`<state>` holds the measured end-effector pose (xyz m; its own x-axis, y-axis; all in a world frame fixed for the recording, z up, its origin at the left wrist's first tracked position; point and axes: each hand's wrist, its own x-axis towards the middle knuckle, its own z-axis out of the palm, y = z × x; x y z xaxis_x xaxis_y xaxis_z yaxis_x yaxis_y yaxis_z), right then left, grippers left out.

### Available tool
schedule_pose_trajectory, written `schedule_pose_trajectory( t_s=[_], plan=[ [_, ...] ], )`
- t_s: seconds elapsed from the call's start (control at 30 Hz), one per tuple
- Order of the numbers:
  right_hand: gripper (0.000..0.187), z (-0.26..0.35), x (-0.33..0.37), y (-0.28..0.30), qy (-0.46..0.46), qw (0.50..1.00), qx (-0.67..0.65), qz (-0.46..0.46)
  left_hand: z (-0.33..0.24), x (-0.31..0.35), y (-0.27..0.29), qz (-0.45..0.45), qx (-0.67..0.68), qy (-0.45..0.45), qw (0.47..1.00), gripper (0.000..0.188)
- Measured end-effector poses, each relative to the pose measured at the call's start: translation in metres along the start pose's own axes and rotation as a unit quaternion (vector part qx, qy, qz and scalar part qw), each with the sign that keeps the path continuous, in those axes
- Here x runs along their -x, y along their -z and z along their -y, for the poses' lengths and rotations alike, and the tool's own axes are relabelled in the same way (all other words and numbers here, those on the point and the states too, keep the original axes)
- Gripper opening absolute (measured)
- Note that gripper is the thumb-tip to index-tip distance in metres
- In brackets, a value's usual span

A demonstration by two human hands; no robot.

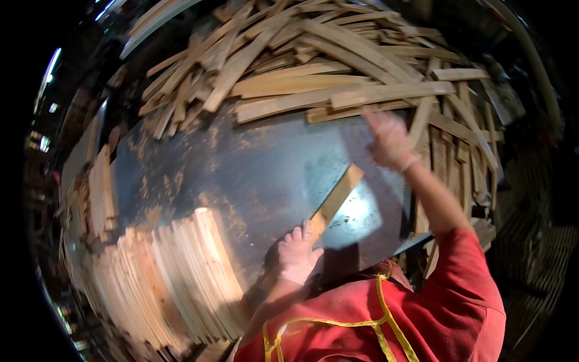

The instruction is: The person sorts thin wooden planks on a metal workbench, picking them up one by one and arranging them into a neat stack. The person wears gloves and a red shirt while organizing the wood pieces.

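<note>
My left hand point(297, 253) lies over a flat wooden strip point(338, 196), its fingers closed on the strip's edge. The strip slants across the metal tabletop point(265, 157), its far end pointing up and right. Stretched out to the far right, my right hand point(391, 140) is smeared by motion. Its fingers look apart, with nothing visible between them. They are close to the front of a loose heap of wooden strips point(289, 84), nearest a pale strip point(392, 93) at the heap's front edge. Whether they touch it I cannot tell.
At the near left, a row of pale strips point(175, 271) stands packed side by side. A smaller stack point(101, 193) sits beyond it on the left. More strips point(449, 157) lie crossed along the table's right side. Sawdust patches dot the metal surface.
</note>
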<state>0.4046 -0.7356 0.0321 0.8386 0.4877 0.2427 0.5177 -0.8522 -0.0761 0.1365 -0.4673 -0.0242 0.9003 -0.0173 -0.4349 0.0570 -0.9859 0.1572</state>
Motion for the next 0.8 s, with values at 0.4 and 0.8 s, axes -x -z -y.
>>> schedule_pose_trajectory(
  t_s=[0.4,0.8],
  plan=[
    [0.073,-0.022,-0.075,-0.02,0.083,0.963,0.057,0.25,0.083,0.108,-0.025,-0.049,0.554,0.155,0.817,0.068],
    [0.053,0.405,0.049,-0.118,-0.172,0.71,-0.517,0.447,0.157,0.198,-0.045,-0.159,0.249,0.332,0.896,0.034]
  ],
)
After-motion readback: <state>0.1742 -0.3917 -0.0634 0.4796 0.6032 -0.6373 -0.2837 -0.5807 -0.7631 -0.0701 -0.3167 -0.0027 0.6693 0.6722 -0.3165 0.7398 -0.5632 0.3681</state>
